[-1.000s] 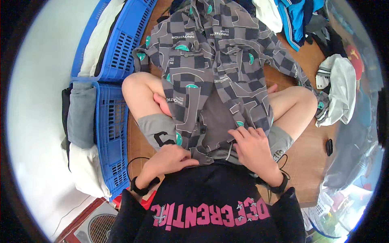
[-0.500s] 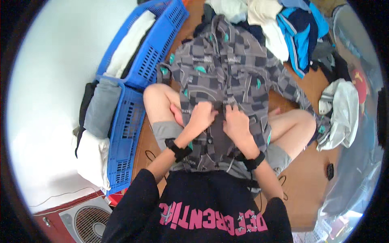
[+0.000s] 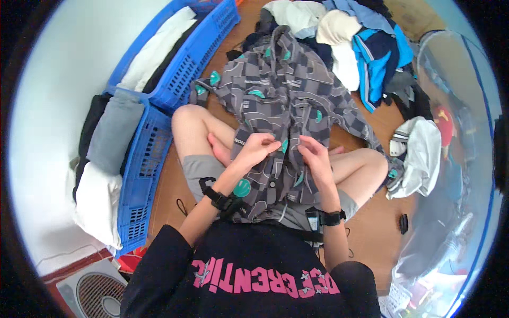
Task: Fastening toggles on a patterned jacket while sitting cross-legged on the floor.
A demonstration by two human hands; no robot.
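A grey checked, patterned shirt (image 3: 265, 111) with green round prints lies front up across my lap, its collar away from me. My left hand (image 3: 257, 149) is closed, thumb and fingers pinching the cloth beside the front opening. On the other side of that opening, my right hand (image 3: 316, 155) pinches the opposite front edge. The cloth between my hands is gathered and slightly raised. Below them, a dark round button (image 3: 272, 184) shows on the front strip. One sleeve (image 3: 356, 124) stretches out to the right; the other is bunched at the left.
Two blue plastic baskets (image 3: 144, 183) with folded clothes stand along the left wall. A pile of loose clothes (image 3: 339, 26) lies beyond the collar. A white garment (image 3: 419, 159) and a clear plastic bag (image 3: 456, 132) are at the right. A fan (image 3: 98, 291) sits at lower left.
Both hands have gone from lying low on the shirt fronts to pinching their edges. The fronts are drawn up and bunched, and the dark gap between them has narrowed. The whole view has shifted.
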